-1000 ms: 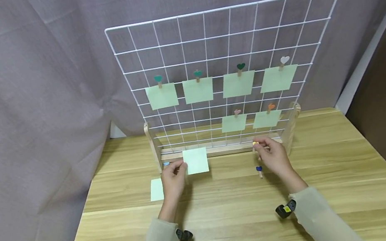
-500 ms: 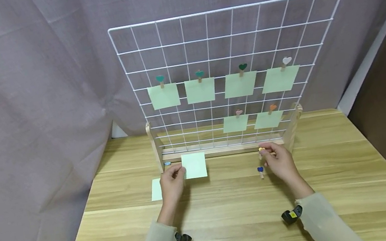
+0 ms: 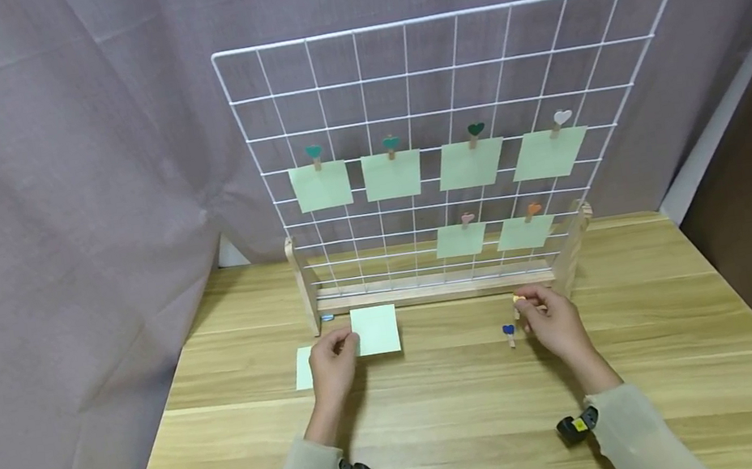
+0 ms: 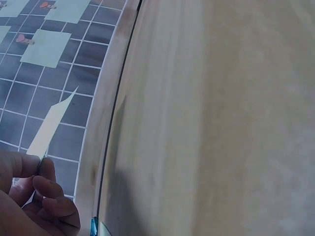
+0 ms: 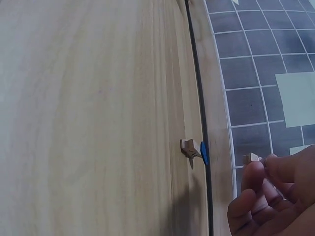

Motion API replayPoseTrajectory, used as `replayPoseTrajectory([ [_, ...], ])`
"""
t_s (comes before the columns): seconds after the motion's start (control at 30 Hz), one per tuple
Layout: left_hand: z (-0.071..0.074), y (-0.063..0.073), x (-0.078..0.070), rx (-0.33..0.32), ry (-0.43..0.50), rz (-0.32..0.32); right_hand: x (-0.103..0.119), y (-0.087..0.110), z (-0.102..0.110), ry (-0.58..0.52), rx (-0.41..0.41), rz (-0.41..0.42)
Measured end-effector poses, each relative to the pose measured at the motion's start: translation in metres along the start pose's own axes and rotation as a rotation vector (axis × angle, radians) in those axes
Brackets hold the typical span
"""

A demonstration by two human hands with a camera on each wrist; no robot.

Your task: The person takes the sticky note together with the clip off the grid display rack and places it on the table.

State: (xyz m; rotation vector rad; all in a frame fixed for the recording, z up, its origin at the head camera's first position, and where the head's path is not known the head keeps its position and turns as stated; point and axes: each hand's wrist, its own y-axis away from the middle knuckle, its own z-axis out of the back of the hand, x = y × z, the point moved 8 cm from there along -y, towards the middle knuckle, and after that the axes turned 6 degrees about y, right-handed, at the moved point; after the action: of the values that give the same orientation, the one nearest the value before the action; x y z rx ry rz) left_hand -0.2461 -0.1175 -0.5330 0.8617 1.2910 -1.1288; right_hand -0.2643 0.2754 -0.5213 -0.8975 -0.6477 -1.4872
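Observation:
My left hand (image 3: pixel 333 364) pinches a pale green square of paper (image 3: pixel 376 330) by its left edge, held up before the stand's base. Seen edge-on in the left wrist view, the same paper (image 4: pixel 49 125) sticks out beyond thumb and finger. My right hand (image 3: pixel 556 325) pinches a small clothespin with a yellow heart (image 3: pixel 518 302); only the wooden tip of that clothespin (image 5: pixel 252 158) shows in the right wrist view. On the table beside that hand lies a blue-heart clothespin (image 3: pixel 510 334). Another green paper (image 3: pixel 303 369) lies partly hidden behind the left hand.
A white wire grid (image 3: pixel 358 124) stands upright in a wooden base (image 3: pixel 429 291). Heart clothespins hold several green papers on it, such as the paper under the orange heart (image 3: pixel 525 233). A light-blue item (image 3: pixel 327 318) lies near the base's left foot.
My left hand has drawn the paper slightly toward me and left. The right hand has come down and right with the yellow-heart clothespin. The view has shifted slightly.

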Motion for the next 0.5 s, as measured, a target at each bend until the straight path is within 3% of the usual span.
replayPoseTrajectory([
  [0.5, 0.002, 0.004, 0.013, 0.001, -0.033, 0.042, -0.016, 0.005, 0.001, 0.076, 0.037, -0.085],
])
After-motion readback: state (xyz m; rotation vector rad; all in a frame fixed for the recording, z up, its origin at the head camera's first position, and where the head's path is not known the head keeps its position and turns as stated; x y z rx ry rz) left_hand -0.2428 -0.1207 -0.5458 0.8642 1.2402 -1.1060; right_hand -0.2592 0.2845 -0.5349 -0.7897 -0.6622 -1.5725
